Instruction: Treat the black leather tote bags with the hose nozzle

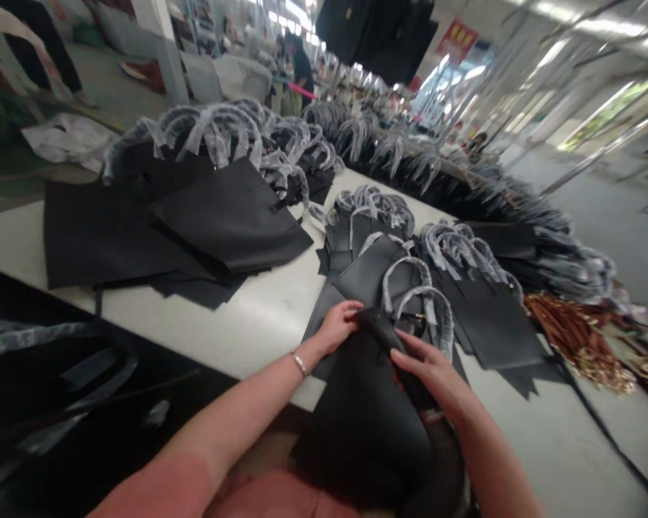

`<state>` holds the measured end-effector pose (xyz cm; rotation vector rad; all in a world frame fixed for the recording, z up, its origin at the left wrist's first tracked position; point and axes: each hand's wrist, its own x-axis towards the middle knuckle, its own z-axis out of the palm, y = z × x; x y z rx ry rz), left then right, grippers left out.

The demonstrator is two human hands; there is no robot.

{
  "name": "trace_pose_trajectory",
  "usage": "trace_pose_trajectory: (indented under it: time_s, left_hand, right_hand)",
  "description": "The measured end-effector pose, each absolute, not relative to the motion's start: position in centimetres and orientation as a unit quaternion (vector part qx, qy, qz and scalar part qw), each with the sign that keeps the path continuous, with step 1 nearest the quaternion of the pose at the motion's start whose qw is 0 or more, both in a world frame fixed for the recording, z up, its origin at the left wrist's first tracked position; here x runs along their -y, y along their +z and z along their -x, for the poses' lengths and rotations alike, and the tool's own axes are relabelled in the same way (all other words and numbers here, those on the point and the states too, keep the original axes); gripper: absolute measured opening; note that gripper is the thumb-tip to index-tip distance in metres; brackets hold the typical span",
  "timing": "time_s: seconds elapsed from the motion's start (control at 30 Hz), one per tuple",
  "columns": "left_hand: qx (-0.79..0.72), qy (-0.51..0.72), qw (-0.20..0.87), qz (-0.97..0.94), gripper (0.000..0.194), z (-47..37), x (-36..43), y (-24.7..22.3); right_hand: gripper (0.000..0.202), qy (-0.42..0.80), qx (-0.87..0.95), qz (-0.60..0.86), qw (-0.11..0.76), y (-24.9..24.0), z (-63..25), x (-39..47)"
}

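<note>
A black handbag (364, 414) hangs at the table's front edge, tilted towards me. My left hand (339, 325) pinches its upper corner, with a bracelet on the wrist. On the other side, my right hand (424, 367) grips the upper edge, thumb outside and fingers partly hidden behind it. Handles wrapped in clear film (435, 302) rise just beyond my right hand. Black bag panels (375, 266) with wrapped handles lie stacked right behind the bag. The bag's lower part and its inside are mostly hidden.
Large black bag pieces (232, 216) are piled at left on the pale table (270, 316). More black bags (491, 309) lie at right, near brown straps with gold-coloured chains (583, 342). A dark strap (610, 432) crosses the table's right side. Wrapped handles line the back.
</note>
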<state>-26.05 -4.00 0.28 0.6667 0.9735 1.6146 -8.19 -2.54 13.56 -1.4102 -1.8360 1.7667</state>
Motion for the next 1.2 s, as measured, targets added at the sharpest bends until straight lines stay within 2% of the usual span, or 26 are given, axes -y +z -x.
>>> trace_pose_trajectory:
  time_s: [0.13, 0.3, 0.43, 0.53, 0.7, 0.77, 0.8, 0.9, 0.97, 1.1, 1.2]
  left_hand:
    - [-0.426, 0.672, 0.523, -0.306, 0.047, 26.2, 3.9, -0.3]
    - [-0.420, 0.662, 0.515, -0.347, 0.050, 26.2, 4.1, -0.6]
    - [-0.428, 0.658, 0.499, -0.368, 0.050, 26.1, 4.1, -0.6]
    - [-0.472, 0.653, 0.468, -0.364, 0.047, 26.1, 3.6, -0.6]
    - [-0.624, 0.600, 0.321, -0.385, 0.032, 26.8, 5.5, 0.6]
    - [-0.665, 0.539, 0.283, -0.433, 0.018, 27.2, 8.4, 1.4]
    - [-0.674, 0.491, 0.292, -0.467, 0.010, 27.4, 10.2, 1.9]
    - [-0.663, 0.298, 0.384, -0.569, 0.034, 27.3, 16.3, 3.1]
    - [-0.665, 0.228, 0.394, -0.592, 0.039, 26.8, 19.5, 3.4]
    - [-0.681, 0.203, 0.382, -0.590, 0.024, 25.4, 22.4, 2.4]
    - [-0.697, 0.258, 0.383, -0.548, 0.021, 24.6, 22.8, 0.7]
  right_hand:
    - [0.075, 0.535, 0.638, 0.512, 0.211, 13.4, 7.9, 2.7]
    - [0.069, 0.568, 0.643, 0.501, 0.113, 13.0, 7.4, 3.5]
    - [0.071, 0.535, 0.650, 0.503, 0.196, 12.8, 7.3, 3.8]
    - [0.071, 0.509, 0.652, 0.520, 0.213, 13.3, 5.8, 3.7]
    - [0.076, 0.526, 0.636, 0.544, 0.154, 13.4, 1.1, 6.1]
    - [0.079, 0.518, 0.644, 0.549, 0.124, 12.9, -0.5, 7.9]
    - [0.079, 0.514, 0.650, 0.548, 0.110, 12.6, -1.2, 8.9]
    - [0.073, 0.516, 0.674, 0.524, 0.077, 12.0, -2.2, 11.6]
    - [0.067, 0.526, 0.685, 0.500, 0.063, 11.8, -2.3, 13.1]
    - [0.063, 0.549, 0.697, 0.461, 0.024, 11.5, -2.3, 15.4]
    - [0.063, 0.552, 0.710, 0.437, -0.010, 10.8, -2.6, 16.6]
